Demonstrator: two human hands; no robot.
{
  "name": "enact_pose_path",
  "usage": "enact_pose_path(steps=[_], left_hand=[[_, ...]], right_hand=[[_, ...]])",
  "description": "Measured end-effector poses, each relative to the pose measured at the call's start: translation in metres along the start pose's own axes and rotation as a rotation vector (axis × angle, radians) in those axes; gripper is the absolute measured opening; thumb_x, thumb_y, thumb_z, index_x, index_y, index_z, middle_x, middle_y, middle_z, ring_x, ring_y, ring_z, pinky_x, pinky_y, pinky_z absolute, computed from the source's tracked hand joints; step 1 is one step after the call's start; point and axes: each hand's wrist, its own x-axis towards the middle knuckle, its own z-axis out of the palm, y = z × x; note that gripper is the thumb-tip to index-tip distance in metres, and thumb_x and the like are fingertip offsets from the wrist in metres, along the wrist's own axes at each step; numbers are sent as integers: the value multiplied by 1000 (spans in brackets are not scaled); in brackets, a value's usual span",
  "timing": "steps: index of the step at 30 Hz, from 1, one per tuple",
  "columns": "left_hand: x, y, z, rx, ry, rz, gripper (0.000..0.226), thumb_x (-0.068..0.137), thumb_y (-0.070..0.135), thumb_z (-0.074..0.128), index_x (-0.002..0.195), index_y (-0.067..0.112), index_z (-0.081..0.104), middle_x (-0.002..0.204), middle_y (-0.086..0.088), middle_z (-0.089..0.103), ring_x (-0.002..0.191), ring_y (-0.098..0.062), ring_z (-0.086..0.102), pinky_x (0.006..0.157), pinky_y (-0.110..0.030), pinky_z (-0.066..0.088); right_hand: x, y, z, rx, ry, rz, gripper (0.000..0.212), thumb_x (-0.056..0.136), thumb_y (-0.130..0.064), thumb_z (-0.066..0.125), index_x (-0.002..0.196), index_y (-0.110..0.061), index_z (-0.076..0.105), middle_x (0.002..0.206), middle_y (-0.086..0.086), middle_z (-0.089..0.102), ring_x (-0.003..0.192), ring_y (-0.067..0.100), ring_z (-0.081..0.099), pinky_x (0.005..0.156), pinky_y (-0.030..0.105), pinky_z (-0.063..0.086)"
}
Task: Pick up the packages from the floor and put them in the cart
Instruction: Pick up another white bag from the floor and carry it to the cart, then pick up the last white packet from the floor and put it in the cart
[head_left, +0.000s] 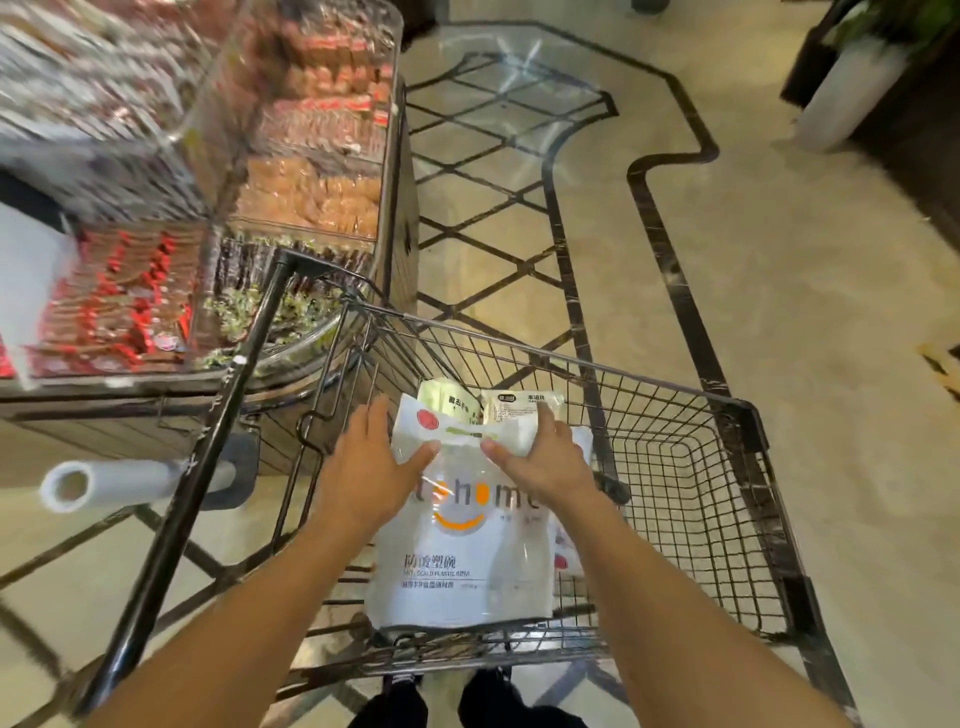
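Note:
A wire shopping cart (675, 405) stands in front of me. A large white bag of plastic bowls (462, 566) with an orange smile logo lies in its basket. At the bag's far end is a smaller white package (457, 423) with a red round mark and a green stripe. My right hand (545, 460) grips that package's right end, thumb on its front and fingers curled over the top. My left hand (366, 462) rests against its left edge with straight fingers, the thumb touching its front. A pale green package (447, 400) and another white one (519, 402) lie just behind.
A display counter (400, 270) with clear bins of red and brown wrapped snacks stands close on the cart's left. A roll of plastic bags (109, 483) hangs from it at the lower left. Patterned marble floor (779, 286) stretches ahead and right, and a white planter (847, 88) stands far right.

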Motion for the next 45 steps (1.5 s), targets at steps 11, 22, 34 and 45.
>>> enact_pose_path(steps=[11,22,34,45], left_hand=[[-41,-57,-197,687,367,-20,102,86,87,4,170,30,16,175,-7,24,161,-28,21,129,-53,18],[-252,-294,-335,623,644,-536,110,79,92,6,164,28,38,163,-10,47,150,-33,44,119,-57,34],[-485,-531,-385,478,707,-979,93,92,85,28,168,32,19,172,-3,31,158,-26,29,127,-49,26],[-539,-752,-433,396,858,-1162,91,89,87,32,147,20,53,138,-9,66,129,-33,61,105,-54,50]], right_hand=[[-35,-182,-67,-671,217,-615,94,93,-82,41,168,-34,9,175,5,18,157,37,24,120,58,35],[-176,-405,79,-782,234,-1084,92,95,-82,38,169,-35,10,176,-1,16,159,36,21,122,59,33],[-400,-573,389,-786,59,-1550,97,85,-90,19,166,-38,19,172,-1,27,157,33,27,119,56,35],[-452,-711,600,-778,-35,-1720,80,98,-75,41,164,-34,22,170,0,29,155,31,29,120,50,34]])
